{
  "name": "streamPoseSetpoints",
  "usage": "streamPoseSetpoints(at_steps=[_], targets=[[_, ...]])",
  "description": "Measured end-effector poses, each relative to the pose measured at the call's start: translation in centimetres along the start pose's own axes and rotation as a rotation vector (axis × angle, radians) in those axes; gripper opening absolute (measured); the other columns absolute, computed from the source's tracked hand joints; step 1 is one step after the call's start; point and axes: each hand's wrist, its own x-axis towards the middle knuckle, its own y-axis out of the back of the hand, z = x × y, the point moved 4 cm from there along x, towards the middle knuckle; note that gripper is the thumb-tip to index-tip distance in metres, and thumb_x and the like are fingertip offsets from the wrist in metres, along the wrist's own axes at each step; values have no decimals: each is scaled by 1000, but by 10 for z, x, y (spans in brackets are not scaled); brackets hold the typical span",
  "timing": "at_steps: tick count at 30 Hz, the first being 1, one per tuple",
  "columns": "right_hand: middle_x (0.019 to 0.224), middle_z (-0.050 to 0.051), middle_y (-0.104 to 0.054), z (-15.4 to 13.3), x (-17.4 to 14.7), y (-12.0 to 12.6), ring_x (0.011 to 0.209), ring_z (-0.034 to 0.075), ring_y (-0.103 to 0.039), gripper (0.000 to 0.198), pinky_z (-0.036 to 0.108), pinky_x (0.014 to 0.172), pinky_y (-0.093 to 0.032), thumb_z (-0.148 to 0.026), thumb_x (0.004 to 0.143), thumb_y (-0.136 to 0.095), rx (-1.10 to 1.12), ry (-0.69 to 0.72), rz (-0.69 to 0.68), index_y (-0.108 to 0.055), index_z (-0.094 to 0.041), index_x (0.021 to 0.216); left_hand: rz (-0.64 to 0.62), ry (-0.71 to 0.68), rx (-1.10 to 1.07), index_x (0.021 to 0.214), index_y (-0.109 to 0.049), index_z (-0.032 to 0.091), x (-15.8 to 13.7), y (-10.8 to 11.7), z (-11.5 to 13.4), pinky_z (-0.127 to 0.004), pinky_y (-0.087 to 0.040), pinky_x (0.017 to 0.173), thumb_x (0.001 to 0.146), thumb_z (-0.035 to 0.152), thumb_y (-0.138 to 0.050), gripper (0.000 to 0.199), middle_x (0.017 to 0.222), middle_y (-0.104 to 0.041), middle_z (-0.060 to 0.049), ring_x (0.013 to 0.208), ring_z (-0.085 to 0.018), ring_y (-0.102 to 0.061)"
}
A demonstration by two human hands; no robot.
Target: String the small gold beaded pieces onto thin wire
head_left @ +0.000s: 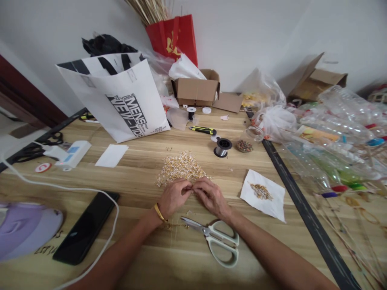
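Observation:
My left hand (174,197) and my right hand (211,196) meet fingertip to fingertip at the near edge of a loose pile of small gold and clear beads (181,166). Both are closed in a pinch, and whatever sits between the fingers is too small to make out. A gold bracelet circles the left wrist. Just below the hands, scissors (208,231) with pale handles lie with their blades pointing left. Beside the blade tips are a short gold chain (178,226) and thin, faint strands on the wooden table (145,249).
On the right, a white paper (276,201) carries a small gold heap. Behind the beads are a wire spool (223,148), a bead jar (245,145) and a yellow-black cutter (202,130). A phone (87,229) and white cable lie left. Plastic bottles (317,169) crowd the right side.

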Motion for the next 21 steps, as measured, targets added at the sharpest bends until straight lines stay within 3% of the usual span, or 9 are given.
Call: streamPoseSetpoints(at_steps=[16, 21], targets=[[89, 7, -60, -2, 0, 1, 84, 18, -57, 16, 32, 75, -47, -16, 90, -45, -62, 29, 46, -58, -19, 99, 140, -127, -229, 75, -62, 15, -3, 7, 4, -26, -45, 72, 81, 15, -55, 9, 76, -65, -4, 74, -15, -58], [86, 6, -61, -3, 3, 11, 81, 17, -57, 13, 29, 71, -47, -15, 88, -48, -48, -6, 115, -60, -19, 93, 149, -54, -352, 85, -64, 14, -4, 7, -1, -26, -46, 73, 81, 16, -54, 11, 84, -66, -6, 78, -15, -59]])
